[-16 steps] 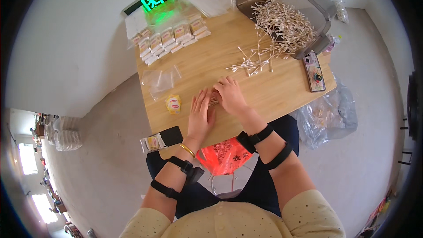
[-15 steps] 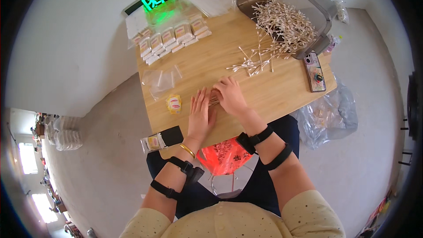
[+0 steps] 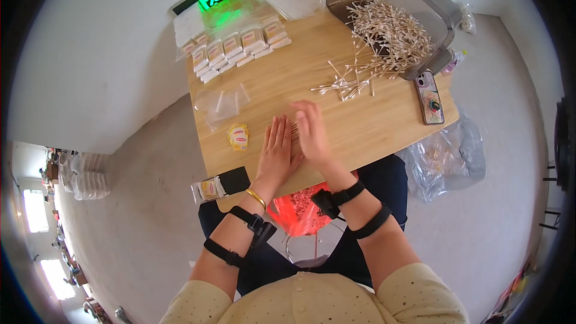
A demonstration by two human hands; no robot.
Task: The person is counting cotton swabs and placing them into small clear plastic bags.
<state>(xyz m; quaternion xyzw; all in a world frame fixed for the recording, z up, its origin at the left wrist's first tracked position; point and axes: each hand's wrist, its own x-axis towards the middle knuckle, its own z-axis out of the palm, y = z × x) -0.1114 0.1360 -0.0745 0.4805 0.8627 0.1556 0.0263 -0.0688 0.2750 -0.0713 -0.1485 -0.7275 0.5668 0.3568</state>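
Note:
My left hand [image 3: 276, 155] lies flat on the wooden table with its fingers straight and close together. Between it and my right hand [image 3: 314, 137] is a small row of cotton swabs [image 3: 294, 132], partly hidden by both hands. The right hand stands on its edge against the swabs' right side, fingers stretched out and gently curved at the tips. Left of my left hand sits a small stack of yellow-and-white printed cards [image 3: 238, 137]. Farther off, loose cotton swabs [image 3: 347, 86] lie scattered below a large pile of swabs [image 3: 393, 36].
A grey translucent bin [image 3: 447, 36] holds the pile. Packed swab bundles [image 3: 234, 47] stand in rows at the far left, near clear plastic bags [image 3: 222, 101]. A phone [image 3: 429, 97] lies by the right edge, a black pad [image 3: 234, 181] at the near left corner. A red bag [image 3: 297, 213] hangs below.
My right hand has turned from a curled grasp over the swabs to an upright, straighter pose beside them. My left hand has shifted slightly, its fingers still flat.

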